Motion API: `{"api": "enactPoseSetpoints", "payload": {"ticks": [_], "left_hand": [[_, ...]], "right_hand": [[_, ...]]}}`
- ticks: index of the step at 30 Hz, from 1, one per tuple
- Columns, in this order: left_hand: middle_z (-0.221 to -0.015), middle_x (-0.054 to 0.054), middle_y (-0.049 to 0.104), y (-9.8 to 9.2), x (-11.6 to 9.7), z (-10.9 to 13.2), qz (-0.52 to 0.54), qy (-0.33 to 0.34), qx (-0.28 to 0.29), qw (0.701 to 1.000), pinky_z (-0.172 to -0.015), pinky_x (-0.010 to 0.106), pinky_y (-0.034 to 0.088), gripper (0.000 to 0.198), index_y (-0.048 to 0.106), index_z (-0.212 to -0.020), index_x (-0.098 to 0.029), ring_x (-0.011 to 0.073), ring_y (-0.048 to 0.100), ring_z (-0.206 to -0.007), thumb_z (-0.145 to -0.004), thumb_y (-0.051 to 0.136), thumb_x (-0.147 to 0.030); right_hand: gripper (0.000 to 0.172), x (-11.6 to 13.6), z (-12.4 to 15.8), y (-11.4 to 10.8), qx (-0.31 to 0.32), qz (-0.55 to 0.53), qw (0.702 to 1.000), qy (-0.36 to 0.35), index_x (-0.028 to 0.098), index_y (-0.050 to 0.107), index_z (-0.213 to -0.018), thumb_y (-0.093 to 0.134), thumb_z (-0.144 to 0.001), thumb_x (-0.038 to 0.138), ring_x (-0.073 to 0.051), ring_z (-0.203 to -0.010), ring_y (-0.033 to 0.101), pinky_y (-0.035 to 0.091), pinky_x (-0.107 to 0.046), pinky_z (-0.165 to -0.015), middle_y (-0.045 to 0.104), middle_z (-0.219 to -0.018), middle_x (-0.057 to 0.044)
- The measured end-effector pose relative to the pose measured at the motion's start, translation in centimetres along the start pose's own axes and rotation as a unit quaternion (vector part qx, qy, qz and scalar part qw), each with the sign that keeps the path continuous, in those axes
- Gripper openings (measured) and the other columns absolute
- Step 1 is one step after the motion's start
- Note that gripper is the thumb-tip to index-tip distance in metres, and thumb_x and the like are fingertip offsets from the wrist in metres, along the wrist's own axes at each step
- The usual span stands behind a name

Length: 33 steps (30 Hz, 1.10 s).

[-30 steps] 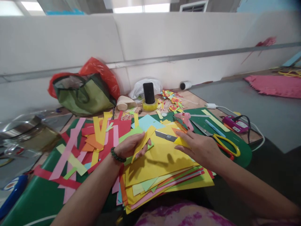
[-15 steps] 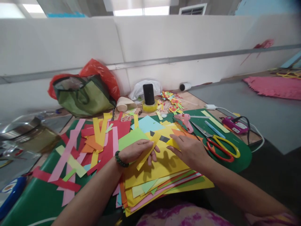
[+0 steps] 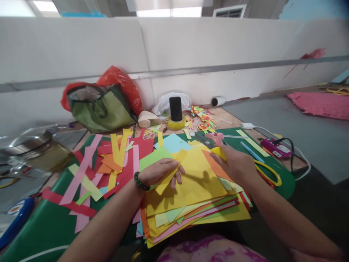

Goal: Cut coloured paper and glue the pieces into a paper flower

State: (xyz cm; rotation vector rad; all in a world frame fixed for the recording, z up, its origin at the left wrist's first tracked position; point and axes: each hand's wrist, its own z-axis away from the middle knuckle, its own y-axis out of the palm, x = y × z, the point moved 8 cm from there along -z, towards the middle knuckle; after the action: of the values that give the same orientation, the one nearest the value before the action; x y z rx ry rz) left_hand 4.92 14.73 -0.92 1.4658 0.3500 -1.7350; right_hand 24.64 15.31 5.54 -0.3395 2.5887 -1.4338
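Note:
My left hand (image 3: 159, 173), with a dark bead bracelet at the wrist, pinches a yellow paper strip (image 3: 167, 180) over a stack of coloured paper (image 3: 188, 196). My right hand (image 3: 234, 162) is closed around the yellow handle of a pair of scissors (image 3: 219, 152), to the right of the stack. The blades look blurred and point up and left, close to a pink glue gun (image 3: 216, 137). Larger scissors (image 3: 272, 171) with red and yellow handles lie partly hidden behind my right hand.
Cut paper strips (image 3: 79, 178) are scattered over the green mat (image 3: 46, 218) on the left. A phone (image 3: 175, 108) stands in a tape roll (image 3: 176, 123). Paper flowers (image 3: 205, 122) lie behind. A green bag (image 3: 103, 109), purple power adapter (image 3: 278, 147) and white cable (image 3: 304, 160) flank the work area.
My right hand has moved right and away from me with the yellow-handled scissors, off the middle of the stack. My left hand stays over the paper, holding the strip.

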Motion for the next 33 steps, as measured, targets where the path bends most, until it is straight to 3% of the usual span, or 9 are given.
{"api": "enactPoseSetpoints", "payload": {"ticks": [4, 8, 14, 17, 22, 24, 27, 30, 33], "left_hand": [[-0.066, 0.007, 0.069, -1.7, -0.1, -0.1, 0.022, -0.002, -0.054, 0.998, -0.047, 0.021, 0.044, 0.044, 0.064, -0.086, -0.010, 0.0119, 0.061, -0.046, -0.079, 0.066, -0.053], [-0.062, 0.004, 0.066, -4.0, -1.1, 0.4, 0.032, 0.025, -0.128, 0.991, -0.046, 0.019, 0.044, 0.036, 0.064, -0.086, -0.010, 0.0103, 0.059, -0.047, -0.083, 0.063, -0.046], [-0.063, 0.006, 0.066, -6.2, -1.9, 1.3, 0.135, 0.049, -0.258, 0.955, -0.059, 0.022, 0.051, 0.025, 0.063, -0.078, -0.009, 0.0114, 0.063, -0.054, -0.094, 0.047, -0.020], [-0.069, 0.010, 0.069, -6.2, -1.8, 1.2, 0.154, 0.053, -0.287, 0.944, -0.068, 0.025, 0.053, 0.030, 0.064, -0.079, -0.008, 0.0142, 0.068, -0.065, -0.096, 0.041, -0.016], [-0.085, 0.011, 0.072, -6.1, -1.7, 0.9, 0.177, 0.077, -0.286, 0.939, -0.074, 0.027, 0.053, 0.025, 0.067, -0.086, -0.010, 0.0158, 0.070, -0.077, -0.095, 0.045, -0.017], [-0.086, 0.011, 0.073, -6.1, -1.5, 0.8, 0.177, 0.080, -0.278, 0.941, -0.074, 0.026, 0.053, 0.021, 0.068, -0.088, -0.010, 0.0157, 0.070, -0.078, -0.094, 0.049, -0.017], [-0.081, 0.010, 0.073, -5.6, -1.2, 0.3, 0.157, 0.079, -0.251, 0.952, -0.071, 0.025, 0.053, 0.015, 0.069, -0.087, -0.009, 0.0147, 0.069, -0.071, -0.090, 0.058, -0.019], [-0.076, 0.009, 0.072, -4.7, -1.0, -0.2, 0.121, 0.089, -0.208, 0.967, -0.067, 0.024, 0.052, 0.018, 0.069, -0.084, -0.008, 0.0139, 0.068, -0.065, -0.081, 0.071, -0.026], [-0.077, 0.009, 0.072, -3.9, -1.1, -0.4, 0.081, 0.101, -0.171, 0.977, -0.068, 0.025, 0.052, 0.033, 0.070, -0.082, -0.007, 0.0134, 0.066, -0.063, -0.070, 0.080, -0.036]], "right_hand": [[0.045, -0.8, 0.4, 0.7, 0.080, -0.070, 0.994, 0.034, 0.020, 0.062, -0.092, 0.039, -0.093, 0.058, -0.022, -0.055, 0.063, 0.031, -0.026, -0.048, 0.067, -0.064, -0.005], [0.040, 0.4, 0.9, 1.3, 0.130, -0.134, 0.982, 0.004, 0.023, 0.055, -0.078, 0.041, -0.092, 0.057, -0.021, -0.055, 0.063, 0.032, -0.025, -0.047, 0.064, -0.060, -0.002], [0.036, 3.5, 1.7, 4.2, 0.171, -0.071, 0.979, -0.083, 0.024, 0.056, -0.074, 0.045, -0.092, 0.052, -0.020, -0.044, 0.056, 0.024, -0.027, -0.040, 0.059, -0.053, -0.001], [0.028, 4.8, 2.3, 5.6, 0.201, -0.069, 0.971, -0.111, 0.023, 0.058, -0.076, 0.049, -0.092, 0.044, -0.020, -0.049, 0.059, 0.030, -0.028, -0.042, 0.062, -0.059, -0.002], [0.021, 6.1, 1.3, 4.0, 0.170, -0.044, 0.972, -0.155, 0.021, 0.064, -0.079, 0.061, -0.085, 0.042, -0.028, -0.080, 0.066, 0.048, -0.034, -0.058, 0.068, -0.082, -0.010], [0.024, 6.8, 0.1, 2.4, 0.157, -0.090, 0.970, -0.161, 0.020, 0.066, -0.090, 0.059, -0.087, 0.043, -0.028, -0.087, 0.066, 0.051, -0.036, -0.066, 0.069, -0.090, -0.010], [0.031, 7.6, -2.7, 1.2, 0.155, -0.222, 0.956, -0.110, 0.018, 0.064, -0.103, 0.055, -0.089, 0.044, -0.023, -0.083, 0.067, 0.051, -0.034, -0.068, 0.071, -0.094, -0.009], [0.038, 8.4, -5.8, 1.7, 0.126, -0.375, 0.917, -0.042, 0.017, 0.060, -0.110, 0.063, -0.082, 0.042, -0.019, -0.080, 0.067, 0.051, -0.030, -0.066, 0.070, -0.097, -0.009], [0.036, 8.8, -8.2, 4.1, 0.122, -0.518, 0.846, 0.017, 0.016, 0.062, -0.099, 0.071, -0.070, 0.036, -0.016, -0.069, 0.064, 0.050, -0.028, -0.063, 0.068, -0.076, -0.002]]}}
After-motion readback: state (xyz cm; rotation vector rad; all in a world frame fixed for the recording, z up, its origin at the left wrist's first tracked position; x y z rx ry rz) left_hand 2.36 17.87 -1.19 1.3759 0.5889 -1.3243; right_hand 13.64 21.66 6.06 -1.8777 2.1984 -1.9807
